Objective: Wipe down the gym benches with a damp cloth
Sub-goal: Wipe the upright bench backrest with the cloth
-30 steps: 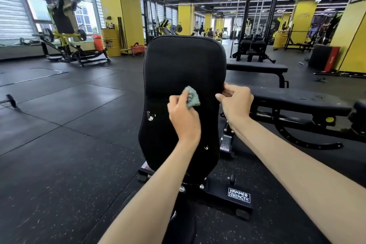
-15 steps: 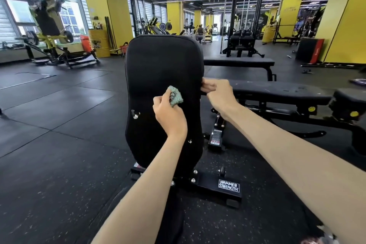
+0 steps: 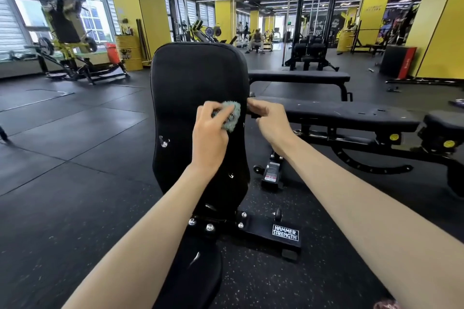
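Backrest [image 3: 195, 88] stood at centre, cloth [image 3: 229, 118] lay against its right side, near bench [image 3: 351, 113] stood to its right, far bench [image 3: 298, 76] behind that

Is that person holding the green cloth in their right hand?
No, the left hand grips the green cloth against the upright black backrest, while the right hand holds the backrest's edge.

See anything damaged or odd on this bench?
Yes. The backrest looks torn: a rip showing pale material near its left edge, a smaller nick lower right. Left hand holds the cloth; right hand grips the backrest's edge.
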Available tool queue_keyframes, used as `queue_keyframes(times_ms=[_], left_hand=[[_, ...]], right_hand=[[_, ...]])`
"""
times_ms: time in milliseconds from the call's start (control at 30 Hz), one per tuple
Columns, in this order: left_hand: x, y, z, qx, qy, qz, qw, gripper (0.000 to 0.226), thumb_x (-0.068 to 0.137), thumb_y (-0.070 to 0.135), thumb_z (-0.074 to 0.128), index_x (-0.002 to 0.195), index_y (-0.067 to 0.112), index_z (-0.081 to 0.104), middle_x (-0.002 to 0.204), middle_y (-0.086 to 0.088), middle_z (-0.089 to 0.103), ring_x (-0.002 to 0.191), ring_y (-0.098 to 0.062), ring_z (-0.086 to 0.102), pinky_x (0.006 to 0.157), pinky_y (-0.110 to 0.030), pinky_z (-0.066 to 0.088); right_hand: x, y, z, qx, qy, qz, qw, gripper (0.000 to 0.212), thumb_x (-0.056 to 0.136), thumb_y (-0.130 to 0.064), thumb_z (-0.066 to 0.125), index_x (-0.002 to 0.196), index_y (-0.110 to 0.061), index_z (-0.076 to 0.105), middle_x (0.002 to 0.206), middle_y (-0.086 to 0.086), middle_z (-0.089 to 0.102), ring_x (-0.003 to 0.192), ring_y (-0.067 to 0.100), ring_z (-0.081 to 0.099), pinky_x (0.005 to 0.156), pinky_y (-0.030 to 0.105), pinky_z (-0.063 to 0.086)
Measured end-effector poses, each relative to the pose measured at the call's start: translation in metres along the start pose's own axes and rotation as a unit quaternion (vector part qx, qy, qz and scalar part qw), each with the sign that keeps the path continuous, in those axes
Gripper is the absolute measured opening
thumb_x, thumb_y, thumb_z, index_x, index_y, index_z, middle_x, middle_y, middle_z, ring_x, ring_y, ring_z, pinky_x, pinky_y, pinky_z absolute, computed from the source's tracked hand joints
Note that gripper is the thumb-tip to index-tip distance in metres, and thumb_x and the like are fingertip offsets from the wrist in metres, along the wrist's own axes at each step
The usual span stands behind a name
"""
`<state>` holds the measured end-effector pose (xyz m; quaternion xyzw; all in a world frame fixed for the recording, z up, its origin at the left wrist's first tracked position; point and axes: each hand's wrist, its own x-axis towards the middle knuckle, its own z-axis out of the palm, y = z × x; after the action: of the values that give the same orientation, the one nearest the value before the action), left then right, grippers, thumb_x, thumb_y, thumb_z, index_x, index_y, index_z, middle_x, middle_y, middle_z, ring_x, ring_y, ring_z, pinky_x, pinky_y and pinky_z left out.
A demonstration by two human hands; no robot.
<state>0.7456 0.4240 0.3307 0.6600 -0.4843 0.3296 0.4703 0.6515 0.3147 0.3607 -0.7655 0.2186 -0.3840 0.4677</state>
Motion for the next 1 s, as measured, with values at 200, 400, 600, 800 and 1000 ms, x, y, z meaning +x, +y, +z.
queue_keyframes(times_ms=[200, 400, 600, 800, 1000], left_hand=[[-0.014, -0.002, 0.011, 0.020, -0.037, 0.005, 0.999, 0.050, 0.072, -0.022, 0.050, 0.110, 0.003, 0.069, 0.103, -0.011, 0.060, 0.095, -0.028, 0.053, 0.070, -0.036, 0.052], [-0.020, -0.008, -0.002, 0.051, -0.133, 0.062, 0.988, 0.039, 0.077, -0.009, 0.048, 0.106, 0.004, 0.069, 0.101, -0.010, 0.060, 0.092, -0.027, 0.053, 0.065, -0.043, 0.054], [-0.002, -0.026, -0.022, 0.029, -0.035, -0.027, 0.999, 0.051, 0.071, -0.020, 0.045, 0.109, 0.003, 0.070, 0.100, -0.013, 0.058, 0.095, -0.029, 0.054, 0.084, -0.022, 0.040], [-0.007, -0.019, -0.001, 0.016, -0.024, -0.068, 0.997, 0.050, 0.074, -0.019, 0.046, 0.113, 0.003, 0.068, 0.101, -0.008, 0.058, 0.094, -0.018, 0.049, 0.083, -0.005, 0.032], [-0.047, -0.013, 0.012, 0.018, -0.078, -0.015, 0.997, 0.042, 0.074, -0.010, 0.047, 0.108, 0.001, 0.069, 0.102, -0.012, 0.061, 0.094, -0.027, 0.053, 0.077, -0.029, 0.047]], right_hand=[[-0.012, 0.035, 0.002, -0.029, 0.021, 0.082, 0.996, 0.059, 0.089, -0.001, 0.063, 0.143, -0.009, 0.043, 0.132, 0.007, 0.055, 0.124, 0.018, 0.051, 0.108, 0.035, 0.040], [-0.029, 0.056, 0.017, -0.013, -0.029, 0.126, 0.991, 0.055, 0.091, -0.011, 0.065, 0.142, -0.006, 0.044, 0.142, 0.008, 0.050, 0.130, 0.019, 0.047, 0.111, 0.034, 0.036], [-0.025, 0.060, 0.030, -0.001, -0.059, 0.123, 0.991, 0.057, 0.091, -0.024, 0.066, 0.142, -0.008, 0.045, 0.138, 0.004, 0.054, 0.129, 0.020, 0.049, 0.109, 0.035, 0.039], [-0.023, 0.066, 0.035, 0.036, -0.057, 0.092, 0.993, 0.047, 0.089, -0.018, 0.068, 0.134, -0.011, 0.055, 0.111, -0.001, 0.064, 0.114, 0.017, 0.059, 0.104, 0.034, 0.045], [-0.018, 0.078, 0.027, 0.058, -0.112, 0.097, 0.987, 0.062, 0.085, 0.006, 0.066, 0.142, -0.009, 0.045, 0.127, 0.007, 0.060, 0.116, 0.016, 0.057, 0.101, 0.027, 0.046]])
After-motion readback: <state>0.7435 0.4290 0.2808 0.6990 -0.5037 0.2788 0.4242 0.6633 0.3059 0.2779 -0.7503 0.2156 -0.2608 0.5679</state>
